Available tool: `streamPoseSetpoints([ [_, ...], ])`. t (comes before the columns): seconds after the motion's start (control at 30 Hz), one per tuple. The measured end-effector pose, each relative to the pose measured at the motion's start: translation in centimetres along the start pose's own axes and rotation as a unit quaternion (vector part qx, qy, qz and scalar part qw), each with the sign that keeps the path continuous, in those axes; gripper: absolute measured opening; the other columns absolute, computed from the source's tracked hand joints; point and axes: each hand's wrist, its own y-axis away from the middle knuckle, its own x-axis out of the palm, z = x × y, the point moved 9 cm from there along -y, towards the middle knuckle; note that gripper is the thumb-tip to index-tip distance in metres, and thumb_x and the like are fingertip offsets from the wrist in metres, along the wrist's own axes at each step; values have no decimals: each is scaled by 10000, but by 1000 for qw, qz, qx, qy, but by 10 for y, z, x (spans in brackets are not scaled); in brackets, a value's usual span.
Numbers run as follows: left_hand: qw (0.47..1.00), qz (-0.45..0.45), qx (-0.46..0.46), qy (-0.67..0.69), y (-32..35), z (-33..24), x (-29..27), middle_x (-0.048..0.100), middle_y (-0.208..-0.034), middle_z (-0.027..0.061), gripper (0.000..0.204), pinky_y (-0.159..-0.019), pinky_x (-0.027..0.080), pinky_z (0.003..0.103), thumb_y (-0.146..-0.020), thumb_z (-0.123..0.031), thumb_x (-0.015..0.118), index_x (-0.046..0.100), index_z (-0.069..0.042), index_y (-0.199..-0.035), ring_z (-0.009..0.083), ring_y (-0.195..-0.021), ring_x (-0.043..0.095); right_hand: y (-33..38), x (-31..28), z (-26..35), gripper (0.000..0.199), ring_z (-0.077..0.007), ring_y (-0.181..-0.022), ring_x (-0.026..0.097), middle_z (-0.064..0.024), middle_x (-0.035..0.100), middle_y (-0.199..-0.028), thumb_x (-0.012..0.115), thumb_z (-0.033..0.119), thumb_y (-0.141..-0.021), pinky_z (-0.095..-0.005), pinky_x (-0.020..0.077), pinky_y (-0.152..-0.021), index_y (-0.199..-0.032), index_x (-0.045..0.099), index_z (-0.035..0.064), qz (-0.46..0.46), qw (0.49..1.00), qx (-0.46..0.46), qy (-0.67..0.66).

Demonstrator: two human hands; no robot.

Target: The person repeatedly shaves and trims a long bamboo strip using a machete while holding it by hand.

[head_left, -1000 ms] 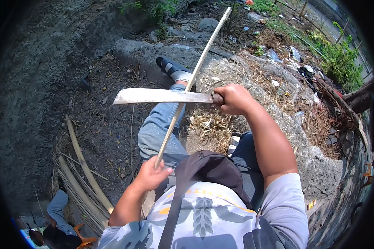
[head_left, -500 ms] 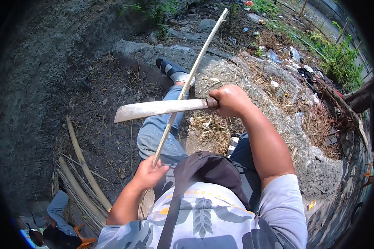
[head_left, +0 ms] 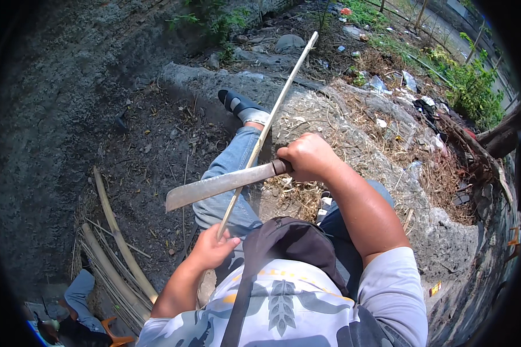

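A long, pale strip of split wood or bamboo (head_left: pixel 283 93) slants up and away to the right across my outstretched leg. Its near end is gripped between the thumb and fingers of my left hand (head_left: pixel 213 246). My right hand (head_left: pixel 308 156) is wrapped round the dark handle of a machete (head_left: pixel 223 184). The broad, worn blade points left and lies across the strip in its lower half, over my jeans (head_left: pixel 228 159). Whether the edge bites into the strip cannot be made out.
Long cut poles (head_left: pixel 117 228) and thin strips lie on the dirt at the left. A rough stone ledge (head_left: pixel 353 133) with dry shavings runs along the right. Another person's leg (head_left: pixel 81 295) shows at the lower left, beside an orange chair (head_left: pixel 118 335). A black bag (head_left: pixel 295 246) rests against my front.
The machete has slid down the strip toward my left hand, its tip dropping lower. My right hand has come nearer and slightly left. The strip's far end has sunk a little.
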Motion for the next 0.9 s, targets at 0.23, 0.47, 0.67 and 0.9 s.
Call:
streamPoseSetpoints([
  [0.23,999,-16,4,37,-9,2,-12,430,-694,-109,290,-526,303,194,-894,-141,786,504,-94,-938,-7,-617,359,12,1,-76,195,-376,-862,688,-134,707,-841,731,167,-732,-502,540,-746,-922,693,141,-45,984,141,-96],
  [0.47,997,-16,25,71,-7,6,-5,423,-687,-113,303,-526,311,198,-885,-126,799,501,-104,-939,-8,-608,360,3,-4,-21,156,-369,-783,687,-119,680,-750,727,171,-707,-494,541,-711,-832,643,127,-48,996,30,-66],
  [0.67,999,10,-2,44,1,7,-5,424,-688,-113,288,-533,320,199,-886,-100,791,512,-95,-958,-1,-604,366,4,0,-31,179,-369,-775,692,-131,686,-740,713,149,-680,-496,542,-706,-853,673,132,-36,995,61,-72],
  [0.9,995,1,-5,99,0,22,2,429,-696,-106,246,-539,323,199,-905,-85,764,525,-84,-963,1,-613,371,8,-9,-55,208,-350,-873,715,-123,729,-867,713,164,-713,-464,573,-781,-919,692,148,-31,988,138,-59],
])
